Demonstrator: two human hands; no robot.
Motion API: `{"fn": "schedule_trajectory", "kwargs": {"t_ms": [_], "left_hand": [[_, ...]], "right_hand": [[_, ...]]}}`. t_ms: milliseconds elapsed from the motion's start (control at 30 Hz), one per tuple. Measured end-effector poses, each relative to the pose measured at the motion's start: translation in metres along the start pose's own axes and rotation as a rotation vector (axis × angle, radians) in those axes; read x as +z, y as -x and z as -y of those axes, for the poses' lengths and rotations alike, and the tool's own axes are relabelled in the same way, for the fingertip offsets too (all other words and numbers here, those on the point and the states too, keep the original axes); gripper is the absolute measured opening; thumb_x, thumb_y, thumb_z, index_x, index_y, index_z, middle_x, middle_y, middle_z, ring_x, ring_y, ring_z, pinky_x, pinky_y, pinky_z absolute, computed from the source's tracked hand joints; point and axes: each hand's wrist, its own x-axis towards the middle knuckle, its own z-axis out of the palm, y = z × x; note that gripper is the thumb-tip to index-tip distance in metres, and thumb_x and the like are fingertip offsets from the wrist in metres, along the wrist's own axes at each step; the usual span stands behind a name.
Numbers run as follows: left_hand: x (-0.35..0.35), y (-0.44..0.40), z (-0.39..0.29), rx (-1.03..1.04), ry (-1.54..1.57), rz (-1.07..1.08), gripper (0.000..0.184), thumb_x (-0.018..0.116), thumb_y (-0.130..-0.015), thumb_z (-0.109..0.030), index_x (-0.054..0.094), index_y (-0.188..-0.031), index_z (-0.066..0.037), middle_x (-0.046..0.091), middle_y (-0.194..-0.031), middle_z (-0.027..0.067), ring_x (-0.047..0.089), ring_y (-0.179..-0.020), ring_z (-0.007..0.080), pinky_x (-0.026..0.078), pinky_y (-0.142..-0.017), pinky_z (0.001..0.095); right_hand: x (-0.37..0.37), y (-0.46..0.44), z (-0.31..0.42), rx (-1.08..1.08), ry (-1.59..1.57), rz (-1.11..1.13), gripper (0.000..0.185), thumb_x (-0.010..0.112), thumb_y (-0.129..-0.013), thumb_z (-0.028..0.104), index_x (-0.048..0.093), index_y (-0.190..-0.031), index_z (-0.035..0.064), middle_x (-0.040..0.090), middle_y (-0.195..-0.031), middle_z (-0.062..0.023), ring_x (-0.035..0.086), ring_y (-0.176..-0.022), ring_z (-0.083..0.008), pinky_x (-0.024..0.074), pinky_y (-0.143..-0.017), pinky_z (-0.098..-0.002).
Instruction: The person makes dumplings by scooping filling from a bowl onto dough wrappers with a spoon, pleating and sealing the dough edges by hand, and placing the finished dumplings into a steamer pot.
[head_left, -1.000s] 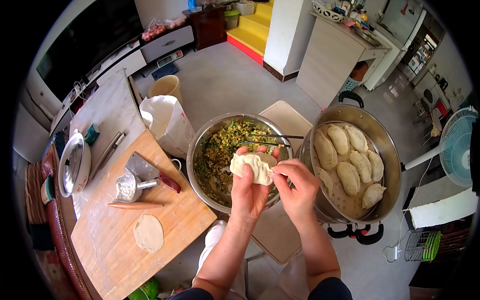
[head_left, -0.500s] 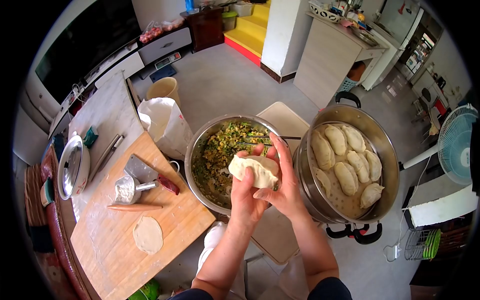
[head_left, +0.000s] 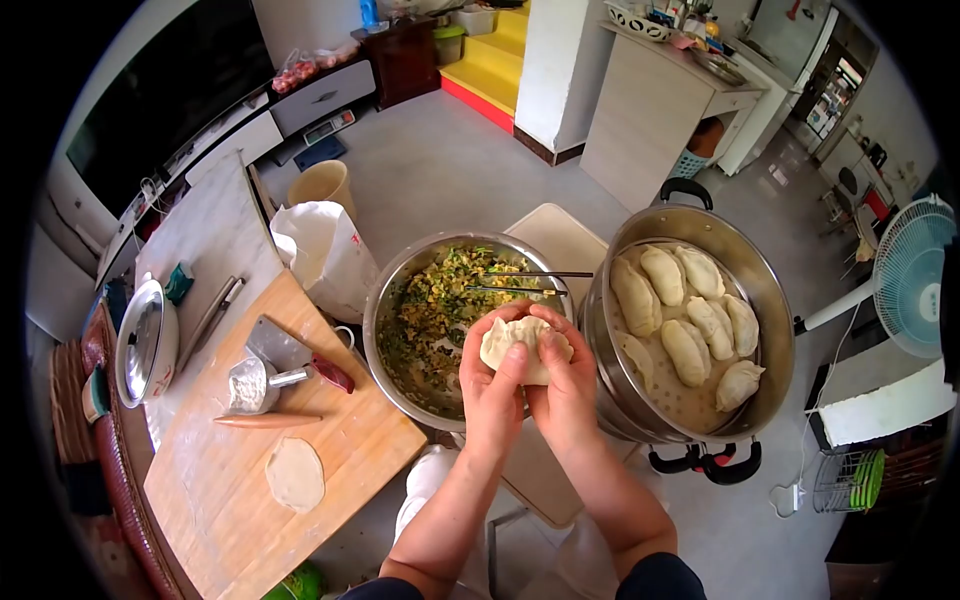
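Note:
A filled dumpling point(head_left: 518, 341) is cupped between both palms, with the two thumbs pressed on its near side. My left hand point(head_left: 492, 385) wraps round its left part, and my right hand point(head_left: 562, 380) closes round its right part. Just beyond the hands, a steel bowl point(head_left: 385, 375) holds chopped green and yellow filling point(head_left: 440, 300), with chopsticks point(head_left: 530, 274) across its right rim. Several shaped dumplings point(head_left: 685, 352) lie in the large steamer pot point(head_left: 775, 375) at the right. One flat dough wrapper point(head_left: 295, 475) rests on the wooden board point(head_left: 370, 440) at the left.
On the board are a scraper point(head_left: 277, 343), a cup of flour point(head_left: 248, 385), a rolling pin point(head_left: 268, 421) and a red-handled tool point(head_left: 332, 371). Behind it stand a white bag point(head_left: 325, 255) and a beige bin point(head_left: 322, 186). A fan point(head_left: 912, 278) is at far right.
My right hand left the dumpling's edge, opened beside it, and now closes round its right side. The dumpling has turned and sits between both hands. The view has shifted slightly.

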Motion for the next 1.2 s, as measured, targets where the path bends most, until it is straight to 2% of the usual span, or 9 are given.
{"fn": "schedule_trajectory", "kwargs": {"t_ms": [133,400,500,533,633,667,767,800,1200], "left_hand": [[-0.002,-0.002,0.001,-0.025,0.033,-0.063,0.029,0.053,-0.104,-0.016,0.053,-0.128,-0.001,0.059,-0.135,0.0149,0.055,-0.124,0.0237,0.043,-0.109,0.0390],[-0.001,-0.001,0.002,0.059,-0.100,0.061,0.050,0.067,-0.096,-0.017,0.047,-0.138,-0.002,0.044,-0.150,0.0141,0.047,-0.134,0.0240,0.040,-0.113,0.0385],[-0.003,-0.003,0.003,-0.014,0.022,0.113,0.060,0.070,-0.093,-0.011,0.040,-0.144,-0.003,0.043,-0.151,0.0129,0.046,-0.135,0.0237,0.040,-0.113,0.0389],[-0.004,-0.002,0.006,-0.021,0.054,0.094,0.060,0.069,-0.093,-0.009,0.039,-0.145,-0.003,0.044,-0.149,0.0125,0.047,-0.134,0.0233,0.040,-0.113,0.0386],[-0.013,-0.001,0.012,-0.080,0.203,0.018,0.050,0.067,-0.094,-0.006,0.044,-0.138,-0.005,0.050,-0.143,0.0114,0.048,-0.134,0.0267,0.043,-0.112,0.0412],[-0.014,-0.004,0.012,-0.070,0.265,0.015,0.048,0.067,-0.094,-0.006,0.046,-0.136,-0.006,0.051,-0.142,0.0111,0.049,-0.134,0.0277,0.044,-0.111,0.0422],[-0.008,-0.010,-0.003,-0.083,0.383,0.054,0.042,0.072,-0.092,-0.014,0.052,-0.129,-0.012,0.054,-0.138,0.0057,0.051,-0.133,0.0285,0.048,-0.109,0.0445],[-0.011,-0.010,-0.003,-0.087,0.409,0.039,0.043,0.072,-0.092,-0.014,0.051,-0.129,-0.012,0.054,-0.138,0.0054,0.051,-0.132,0.0281,0.047,-0.109,0.0442],[-0.003,-0.003,-0.009,-0.051,0.353,0.080,0.042,0.064,-0.093,-0.004,0.048,-0.132,-0.008,0.052,-0.140,0.0110,0.051,-0.128,0.0242,0.041,-0.112,0.0426]], "right_hand": [[0.001,-0.003,-0.002,-0.059,0.121,-0.013,0.030,0.061,-0.095,0.003,0.061,-0.125,-0.0024,0.060,-0.129,-0.0123,0.060,-0.117,-0.0213,0.0498,-0.101,-0.0348],[0.001,-0.005,-0.004,-0.179,0.263,0.009,0.030,0.061,-0.095,0.003,0.062,-0.124,-0.0032,0.059,-0.132,-0.0129,0.057,-0.120,-0.0207,0.0477,-0.102,-0.0337],[0.003,-0.006,0.004,-0.344,0.354,0.094,0.036,0.053,-0.104,0.022,0.060,-0.125,-0.0062,0.059,-0.131,-0.0168,0.054,-0.125,-0.0255,0.0442,-0.107,-0.0395],[0.000,-0.009,0.006,-0.383,0.431,0.173,0.050,0.046,-0.106,0.037,0.058,-0.129,-0.0060,0.057,-0.135,-0.0188,0.048,-0.132,-0.0285,0.0383,-0.112,-0.0430],[0.003,-0.012,0.022,-0.528,0.858,0.299,0.063,0.046,-0.103,0.050,0.056,-0.133,-0.0052,0.053,-0.141,-0.0204,0.043,-0.138,-0.0313,0.0324,-0.116,-0.0450],[0.000,-0.013,0.030,-0.477,0.908,0.366,0.072,0.064,-0.095,0.048,0.049,-0.141,-0.0043,0.046,-0.148,-0.0195,0.036,-0.143,-0.0331,0.0268,-0.119,-0.0462],[0.007,-0.014,0.031,-0.455,0.740,0.356,0.084,0.081,-0.082,0.039,0.043,-0.147,0.0003,0.048,-0.147,-0.0154,0.038,-0.141,-0.0329,0.0319,-0.116,-0.0448],[0.000,-0.017,0.034,-0.356,0.763,0.442,0.104,0.091,-0.071,0.028,0.033,-0.152,-0.0021,0.034,-0.158,-0.0143,0.034,-0.145,-0.0311,0.0280,-0.119,-0.0447],[-0.005,-0.018,0.026,-0.431,0.792,0.388,0.059,0.073,-0.084,0.002,0.051,-0.139,-0.0014,0.051,-0.146,-0.0190,0.045,-0.140,-0.0317,0.0374,-0.115,-0.0411]]}}
